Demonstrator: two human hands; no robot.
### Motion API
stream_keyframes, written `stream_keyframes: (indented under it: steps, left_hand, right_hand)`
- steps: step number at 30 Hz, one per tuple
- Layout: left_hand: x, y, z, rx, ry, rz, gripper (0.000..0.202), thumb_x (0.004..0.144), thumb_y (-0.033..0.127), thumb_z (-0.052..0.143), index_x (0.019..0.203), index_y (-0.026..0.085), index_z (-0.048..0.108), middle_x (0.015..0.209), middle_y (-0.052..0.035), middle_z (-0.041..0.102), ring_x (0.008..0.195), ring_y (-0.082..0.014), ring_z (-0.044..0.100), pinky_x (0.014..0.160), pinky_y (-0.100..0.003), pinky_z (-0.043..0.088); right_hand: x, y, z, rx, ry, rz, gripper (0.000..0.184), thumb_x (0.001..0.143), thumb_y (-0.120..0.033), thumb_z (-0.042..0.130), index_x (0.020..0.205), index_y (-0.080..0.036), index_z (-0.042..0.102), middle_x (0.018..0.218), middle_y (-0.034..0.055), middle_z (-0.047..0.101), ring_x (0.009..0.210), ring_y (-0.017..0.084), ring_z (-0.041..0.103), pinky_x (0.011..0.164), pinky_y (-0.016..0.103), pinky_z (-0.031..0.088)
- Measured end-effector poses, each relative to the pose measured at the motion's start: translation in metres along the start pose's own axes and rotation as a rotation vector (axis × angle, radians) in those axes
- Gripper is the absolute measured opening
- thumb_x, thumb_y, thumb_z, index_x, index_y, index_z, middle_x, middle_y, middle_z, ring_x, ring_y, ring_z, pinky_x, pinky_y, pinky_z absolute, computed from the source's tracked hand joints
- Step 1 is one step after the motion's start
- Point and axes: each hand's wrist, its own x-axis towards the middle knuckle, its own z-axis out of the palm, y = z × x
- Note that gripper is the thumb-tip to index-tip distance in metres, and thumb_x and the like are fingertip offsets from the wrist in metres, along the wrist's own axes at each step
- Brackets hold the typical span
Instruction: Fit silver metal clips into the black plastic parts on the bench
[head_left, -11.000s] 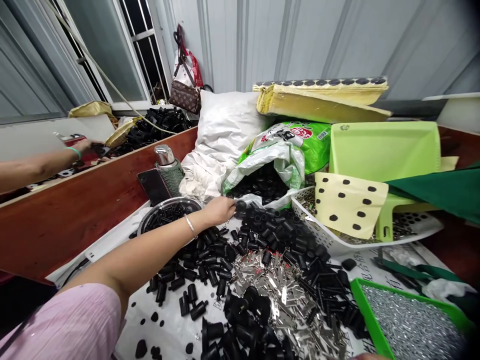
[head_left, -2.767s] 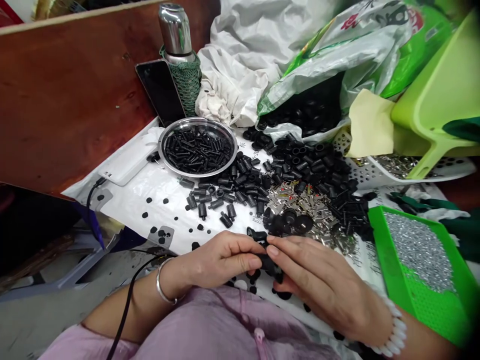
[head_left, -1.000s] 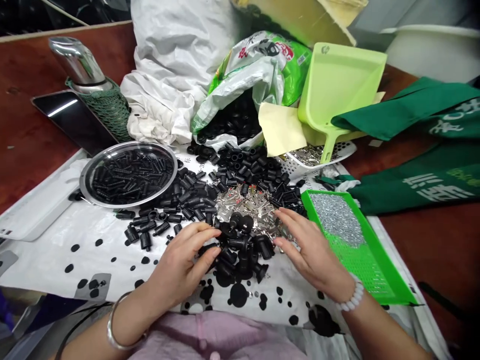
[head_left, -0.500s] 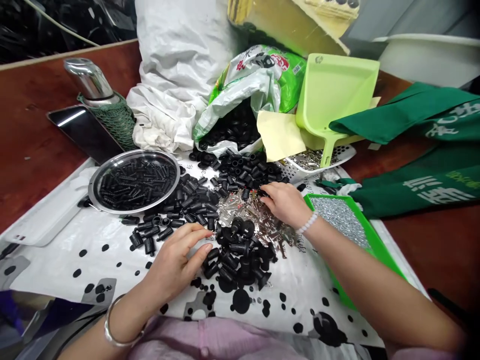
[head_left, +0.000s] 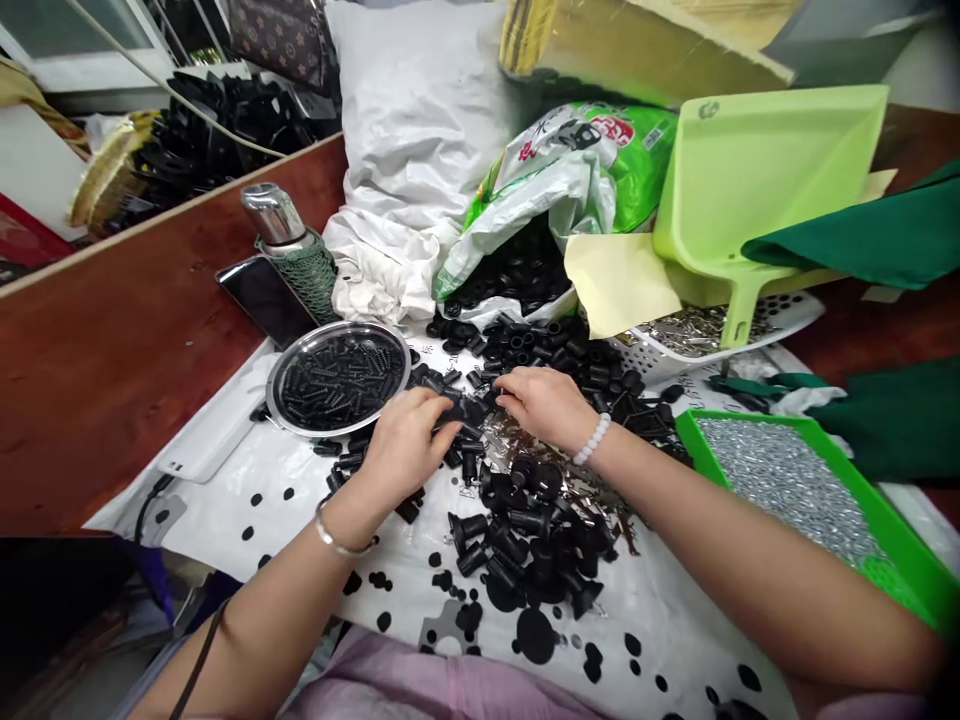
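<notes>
Near your hands: black parts (head_left: 529, 535), matt, rubber or plastic; bright metal clips (head_left: 504, 432), glossy. Your dish (head_left: 337, 430): polished steel. Your flask (head_left: 271, 213): shiny steel, rough green net sleeve (head_left: 306, 278). Board (head_left: 150, 350): reddish varnished wood, faint sheen. Sack (head_left: 405, 130): white woven plastic. Dustpan (head_left: 765, 160): smooth pale-green plastic. Cloth (head_left: 877, 225): matt, dark green.

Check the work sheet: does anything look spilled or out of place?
Silver pieces lie mixed among the loose black parts on the sheet, near the left hand and right hand. Black parts also spill from the mouth of the green bag, and the dustpan sits tilted on the basket.
</notes>
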Motion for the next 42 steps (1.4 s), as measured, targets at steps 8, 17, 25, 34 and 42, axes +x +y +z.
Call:
stream_keyframes:
  steps: [8, 17, 25, 34, 42]
  left_hand:
    - [0.043, 0.021, 0.031, 0.172, 0.024, -0.017, 0.036, 0.078, 0.046, 0.056, 0.077, 0.011, 0.064, 0.081, -0.015, 0.057, 0.089, -0.0326, 0.051, 0.083, -0.049, 0.036]
    - [0.039, 0.016, 0.038, 0.172, 0.01, 0.089, 0.019, 0.077, 0.037, 0.059, 0.077, 0.018, 0.058, 0.076, -0.0062, 0.06, 0.082, -0.026, 0.055, 0.095, -0.049, 0.03]
    - [0.031, 0.017, 0.034, 0.11, 0.036, 0.207, 0.007, 0.081, 0.025, 0.054, 0.082, 0.018, 0.056, 0.074, -0.0045, 0.064, 0.076, -0.022, 0.059, 0.097, -0.047, 0.032]
    - [-0.025, 0.007, -0.006, -0.089, 0.045, 0.096, 0.016, 0.082, 0.027, 0.056, 0.094, 0.019, 0.052, 0.083, -0.0026, 0.065, 0.077, -0.0181, 0.061, 0.1, -0.048, 0.033]
    - [-0.086, 0.001, -0.007, -0.207, 0.076, 0.077, 0.018, 0.086, 0.027, 0.052, 0.1, 0.017, 0.054, 0.086, -0.0058, 0.064, 0.082, -0.0198, 0.059, 0.084, -0.041, 0.045]
  right_hand:
    - [-0.061, 0.04, -0.035, 0.02, 0.134, 0.114, 0.024, 0.089, -0.03, 0.046, 0.1, -0.017, 0.063, 0.09, 0.0064, 0.067, 0.085, 0.018, 0.06, 0.078, 0.029, 0.044]
    - [-0.144, 0.071, -0.037, -0.025, 0.144, 0.276, 0.023, 0.088, -0.027, 0.045, 0.099, -0.016, 0.062, 0.089, 0.0081, 0.067, 0.081, 0.019, 0.062, 0.072, 0.033, 0.048]
    - [-0.129, 0.049, -0.012, -0.086, -0.073, 0.094, 0.017, 0.086, -0.019, 0.047, 0.082, -0.018, 0.063, 0.079, 0.0029, 0.063, 0.074, 0.014, 0.057, 0.069, 0.028, 0.042]
    - [-0.128, 0.038, -0.001, -0.184, -0.122, 0.137, 0.02, 0.079, -0.004, 0.044, 0.072, -0.016, 0.057, 0.067, 0.0044, 0.054, 0.056, 0.014, 0.05, 0.053, 0.029, 0.031]
    - [-0.128, 0.041, -0.001, 0.027, -0.085, 0.215, 0.018, 0.084, -0.018, 0.042, 0.069, -0.018, 0.054, 0.072, 0.0049, 0.054, 0.054, 0.014, 0.049, 0.049, 0.027, 0.03]
